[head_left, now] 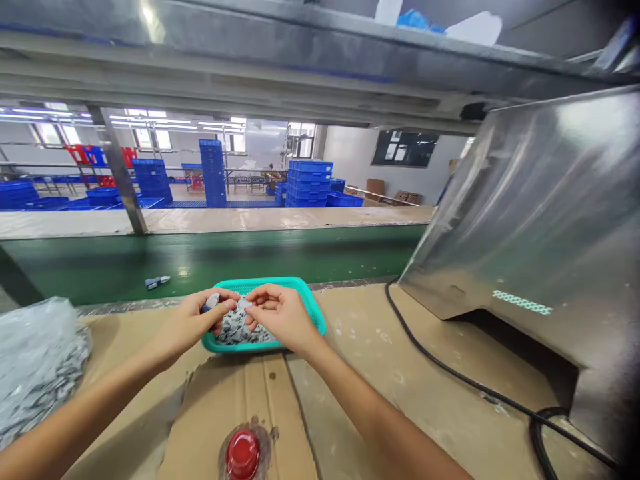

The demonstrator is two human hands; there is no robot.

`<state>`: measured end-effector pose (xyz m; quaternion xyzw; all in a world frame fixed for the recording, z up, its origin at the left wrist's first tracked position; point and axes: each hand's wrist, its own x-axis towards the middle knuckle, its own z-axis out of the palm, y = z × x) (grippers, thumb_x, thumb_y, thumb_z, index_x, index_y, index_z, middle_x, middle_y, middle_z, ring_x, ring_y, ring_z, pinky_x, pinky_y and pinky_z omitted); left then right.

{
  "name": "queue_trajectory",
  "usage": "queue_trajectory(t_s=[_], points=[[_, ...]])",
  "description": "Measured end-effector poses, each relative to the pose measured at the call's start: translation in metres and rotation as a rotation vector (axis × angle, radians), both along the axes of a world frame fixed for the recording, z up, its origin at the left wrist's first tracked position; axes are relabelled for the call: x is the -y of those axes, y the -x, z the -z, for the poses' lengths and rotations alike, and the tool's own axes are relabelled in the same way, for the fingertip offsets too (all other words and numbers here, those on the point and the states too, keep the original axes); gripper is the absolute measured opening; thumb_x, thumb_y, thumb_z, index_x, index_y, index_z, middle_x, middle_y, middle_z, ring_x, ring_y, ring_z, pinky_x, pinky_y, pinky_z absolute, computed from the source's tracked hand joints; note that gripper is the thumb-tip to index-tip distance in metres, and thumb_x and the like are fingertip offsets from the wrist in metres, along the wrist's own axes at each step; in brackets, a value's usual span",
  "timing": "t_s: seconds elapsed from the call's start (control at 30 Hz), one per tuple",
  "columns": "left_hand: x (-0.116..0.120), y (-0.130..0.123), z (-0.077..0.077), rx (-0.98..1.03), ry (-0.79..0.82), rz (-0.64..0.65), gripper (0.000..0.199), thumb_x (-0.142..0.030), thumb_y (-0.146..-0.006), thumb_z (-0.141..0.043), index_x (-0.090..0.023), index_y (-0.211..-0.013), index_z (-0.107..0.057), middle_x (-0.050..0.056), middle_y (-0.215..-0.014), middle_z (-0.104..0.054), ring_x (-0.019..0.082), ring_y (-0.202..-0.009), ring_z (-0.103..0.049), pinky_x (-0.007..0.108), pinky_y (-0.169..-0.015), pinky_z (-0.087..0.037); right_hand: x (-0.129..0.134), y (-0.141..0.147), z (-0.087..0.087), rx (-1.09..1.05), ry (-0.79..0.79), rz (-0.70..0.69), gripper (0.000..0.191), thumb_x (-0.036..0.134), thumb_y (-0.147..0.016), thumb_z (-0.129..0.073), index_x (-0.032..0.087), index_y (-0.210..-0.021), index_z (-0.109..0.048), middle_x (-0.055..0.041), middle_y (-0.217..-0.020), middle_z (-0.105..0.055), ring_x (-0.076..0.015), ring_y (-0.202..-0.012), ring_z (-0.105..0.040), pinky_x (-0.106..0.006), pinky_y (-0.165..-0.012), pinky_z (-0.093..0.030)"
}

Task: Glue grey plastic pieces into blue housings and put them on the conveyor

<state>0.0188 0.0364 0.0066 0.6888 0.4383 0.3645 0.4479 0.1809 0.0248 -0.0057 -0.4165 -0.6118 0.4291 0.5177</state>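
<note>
**Bright factory light, with glare on steel and a bend at the frame's edges**

Rows of ceiling lights [150,121] and windows [145,138] at the upper left of the frame fill the far room with bright, slightly blown-out light. Glare streaks the steel beam [250,40] across the top, and a pale patch burns on the metal hood [595,120] at right. Shadows stay soft, with only a faint one beneath the teal tray [313,310]. The deepest dark sits in the gap [510,340] under the hood. The wide lens curves the beam and stretches the frame's edges, while distant objects look slightly soft.
</note>
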Motion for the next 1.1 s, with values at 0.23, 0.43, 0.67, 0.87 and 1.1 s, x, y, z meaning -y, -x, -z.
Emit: queue_trajectory(t_s=[0.23,0.43,0.67,0.87,1.1], points=[[0.026,0.019,0.009,0.162,0.113,0.083,0.018,-0.032,-0.071,-0.053,-0.015,-0.065,-0.052,-0.004,-0.055,-0.045,0.007,-0.051,-0.041,0.02,-0.05,-0.033,0.035,0.022,-0.012,0.522,-0.629,0.07,0.01,0.012,-0.075,-0.052,0.015,-0.075,-0.062,-0.004,-0.074,-0.064,-0.0134,-0.07,-0.059,-0.025,-0.064,-0.05],[0.033,0.018,0.006,0.151,0.14,0.167,0.014,-0.025,-0.071,-0.05,-0.016,-0.061,-0.046,-0.006,-0.048,-0.041,0.006,-0.048,-0.04,0.02,-0.048,-0.033,0.053,0.016,-0.016,0.711,-0.887,0.094,0.015,0.007,-0.076,-0.05,0.013,-0.079,-0.063,-0.0064,-0.08,-0.064,-0.0121,-0.073,-0.059,-0.023,-0.067,-0.05],[0.037,0.014,0.005,0.294,0.296,0.166,0.012,-0.021,-0.065,-0.053,-0.018,-0.074,-0.045,-0.004,-0.063,-0.045,0.008,-0.058,-0.044,0.022,-0.057,-0.041,0.085,0.001,-0.013,0.745,-0.588,0.16,0.017,0.01,-0.076,-0.051,0.021,-0.075,-0.064,-0.0022,-0.074,-0.066,-0.0142,-0.069,-0.061,-0.027,-0.065,-0.052],[0.031,0.017,0.003,0.507,0.522,0.031,0.023,-0.006,-0.057,-0.047,-0.016,-0.077,-0.045,-0.002,-0.067,-0.048,0.009,-0.064,-0.051,0.025,-0.068,-0.044,0.117,-0.003,0.013,0.672,-0.359,0.037,0.019,0.007,-0.073,-0.054,0.021,-0.08,-0.065,-0.0025,-0.073,-0.066,-0.0133,-0.069,-0.062,-0.022,-0.061,-0.052],[0.033,0.017,0.007,0.43,0.421,0.071,0.022,-0.013,-0.063,-0.052,-0.019,-0.083,-0.044,-0.003,-0.071,-0.05,0.01,-0.066,-0.053,0.029,-0.074,-0.043,0.124,0.004,0.03,0.668,-0.438,0.055,0.02,0.003,-0.073,-0.051,0.017,-0.081,-0.063,-0.0066,-0.074,-0.065,-0.0138,-0.072,-0.061,-0.021,-0.064,-0.052]])
